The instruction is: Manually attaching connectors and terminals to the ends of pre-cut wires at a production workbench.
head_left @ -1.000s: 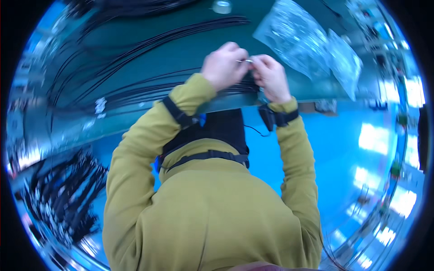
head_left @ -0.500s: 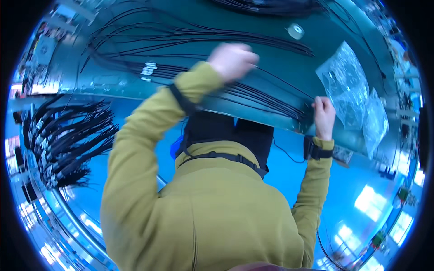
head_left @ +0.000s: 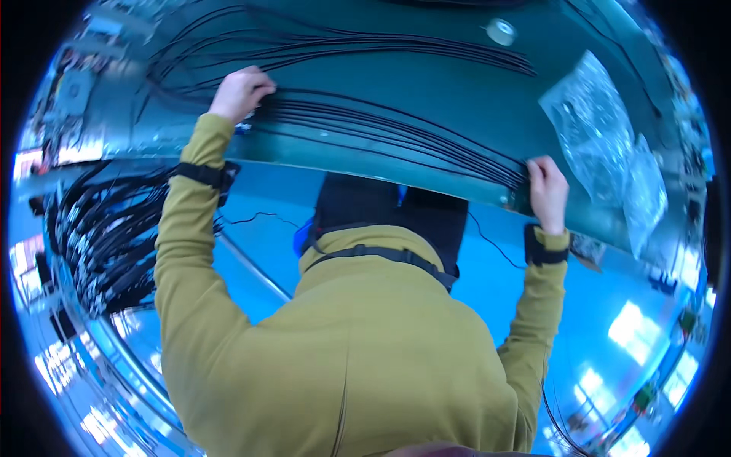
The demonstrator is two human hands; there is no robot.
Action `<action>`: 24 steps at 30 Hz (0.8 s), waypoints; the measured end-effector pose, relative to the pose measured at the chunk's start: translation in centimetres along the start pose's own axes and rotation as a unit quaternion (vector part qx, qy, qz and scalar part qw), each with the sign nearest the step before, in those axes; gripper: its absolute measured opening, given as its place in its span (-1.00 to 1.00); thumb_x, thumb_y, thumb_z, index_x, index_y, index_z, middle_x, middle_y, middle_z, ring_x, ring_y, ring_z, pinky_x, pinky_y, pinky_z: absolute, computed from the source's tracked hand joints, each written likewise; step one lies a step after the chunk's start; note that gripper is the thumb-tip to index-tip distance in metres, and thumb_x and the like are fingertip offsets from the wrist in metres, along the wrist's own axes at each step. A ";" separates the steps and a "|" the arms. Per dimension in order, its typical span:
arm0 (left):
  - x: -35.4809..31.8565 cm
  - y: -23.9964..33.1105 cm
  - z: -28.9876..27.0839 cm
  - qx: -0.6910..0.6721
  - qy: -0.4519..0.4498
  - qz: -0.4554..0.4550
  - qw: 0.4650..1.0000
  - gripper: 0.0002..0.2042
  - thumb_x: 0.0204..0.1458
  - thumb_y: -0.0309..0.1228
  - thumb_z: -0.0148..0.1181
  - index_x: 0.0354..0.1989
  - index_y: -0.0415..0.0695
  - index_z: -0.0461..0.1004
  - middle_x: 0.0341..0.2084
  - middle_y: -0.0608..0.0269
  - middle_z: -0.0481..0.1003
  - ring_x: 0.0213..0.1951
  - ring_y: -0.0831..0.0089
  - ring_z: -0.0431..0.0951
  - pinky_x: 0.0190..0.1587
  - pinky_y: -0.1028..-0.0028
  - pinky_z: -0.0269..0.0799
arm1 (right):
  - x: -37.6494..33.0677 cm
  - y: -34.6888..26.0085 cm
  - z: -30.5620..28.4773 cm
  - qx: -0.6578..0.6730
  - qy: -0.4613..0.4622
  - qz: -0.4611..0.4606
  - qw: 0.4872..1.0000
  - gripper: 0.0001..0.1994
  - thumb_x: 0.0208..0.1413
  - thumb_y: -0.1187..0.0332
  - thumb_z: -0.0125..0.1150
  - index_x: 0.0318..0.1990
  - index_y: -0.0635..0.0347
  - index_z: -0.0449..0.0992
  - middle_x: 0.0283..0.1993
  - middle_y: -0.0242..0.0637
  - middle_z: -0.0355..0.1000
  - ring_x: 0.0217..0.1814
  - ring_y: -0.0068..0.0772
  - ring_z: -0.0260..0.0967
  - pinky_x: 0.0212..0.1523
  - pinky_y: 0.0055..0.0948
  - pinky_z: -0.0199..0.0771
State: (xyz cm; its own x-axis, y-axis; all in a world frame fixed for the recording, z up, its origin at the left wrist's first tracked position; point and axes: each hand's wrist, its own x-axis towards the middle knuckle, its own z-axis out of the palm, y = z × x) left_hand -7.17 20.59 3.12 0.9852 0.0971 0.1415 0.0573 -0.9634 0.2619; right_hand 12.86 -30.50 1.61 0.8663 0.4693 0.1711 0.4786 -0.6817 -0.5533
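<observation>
A person in a mustard-yellow long-sleeved top leans over a dark green desk [head_left: 426, 84], arms spread wide along a bundle of thin black cables [head_left: 396, 133] laid out flat across its surface. The left hand [head_left: 240, 93] rests on the bundle's left end, fingers curled down onto the strands; the right hand [head_left: 548, 194] presses on the bundle's right end near the desk's front edge, fingers bent over the cables. Beyond the right hand lie crumpled clear plastic bags [head_left: 609, 145], and a small round silver-white roll [head_left: 500, 31] sits near the far edge. More black cables [head_left: 99, 236] hang in a mass below the desk at left
</observation>
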 end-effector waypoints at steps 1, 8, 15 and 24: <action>-0.1 -0.1 -0.2 0.005 0.000 -0.005 1.000 -0.89 -0.06 -0.45 0.23 -0.37 -0.21 0.58 -0.43 0.11 0.51 -0.32 0.11 0.54 -0.25 0.32 0.45 | -0.2 0.0 -0.2 0.007 -0.006 -0.002 1.000 -0.86 0.14 0.37 0.12 -0.38 0.24 0.46 -0.47 -0.03 0.41 -0.42 0.05 0.39 -0.39 -0.22 0.37; -0.5 0.1 -1.4 0.049 -0.084 0.000 0.995 -0.93 -0.07 -0.50 0.20 -0.44 -0.24 0.54 -0.45 0.04 0.50 -0.34 0.07 0.53 -0.25 0.26 0.46 | -1.9 0.2 -1.7 0.063 -0.103 -0.019 0.993 -0.87 0.15 0.43 0.12 -0.39 0.29 0.37 -0.59 -0.21 0.24 -0.58 -0.37 0.15 -0.51 -0.38 0.20; 1.8 0.6 -1.6 0.144 -0.192 -0.088 0.967 -0.89 -0.10 -0.43 0.19 -0.43 -0.19 0.53 -0.44 0.04 0.54 -0.29 0.07 0.54 -0.23 0.22 0.48 | -1.7 0.1 -1.8 0.080 -0.125 -0.014 0.989 -0.85 0.17 0.41 0.12 -0.40 0.28 0.36 -0.60 -0.31 0.21 -0.57 -0.53 0.10 -0.53 -0.46 0.16; 2.4 0.8 -2.2 -0.008 -0.220 -0.157 0.963 -0.88 -0.19 -0.44 0.17 -0.48 -0.21 0.46 -0.52 0.02 0.49 -0.38 0.06 0.53 -0.31 0.23 0.44 | -1.8 0.5 -1.5 0.091 -0.117 -0.005 0.989 -0.83 0.16 0.40 0.14 -0.42 0.27 0.36 -0.62 -0.39 0.18 -0.58 -0.60 0.06 -0.55 -0.50 0.14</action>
State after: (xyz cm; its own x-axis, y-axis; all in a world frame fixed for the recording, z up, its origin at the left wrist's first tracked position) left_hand -5.08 20.61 5.81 0.8930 0.2649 -0.3638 0.3646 -0.8997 0.2401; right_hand 11.78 -32.48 2.29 0.7948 0.6069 -0.0050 0.4343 -0.5744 -0.6939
